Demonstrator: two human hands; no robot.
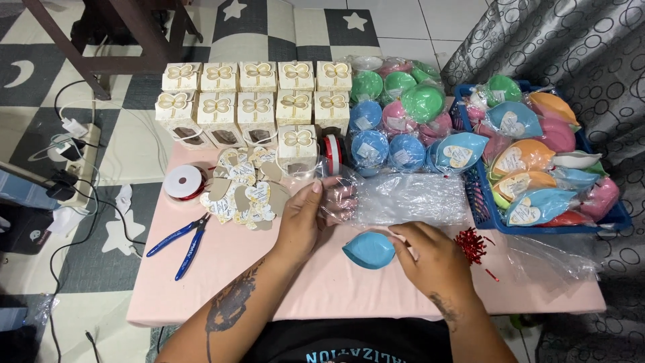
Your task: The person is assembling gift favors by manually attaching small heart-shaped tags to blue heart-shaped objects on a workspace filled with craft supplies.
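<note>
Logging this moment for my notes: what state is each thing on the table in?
Left hand: gripping clear bag.
Right hand: holding blue leaf-shaped dish.
Clear bag: empty, lying flat.
Blue leaf-shaped dish: unwrapped, on table.
Blue pliers: lying shut.
Blue basket: filled with wrapped dishes.

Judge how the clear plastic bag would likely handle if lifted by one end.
The clear plastic bag is crinkled and thin, so probably floppy and very light. The left hand pinches its open end; the rest lies slack on the pink table, likely to sag.
</note>
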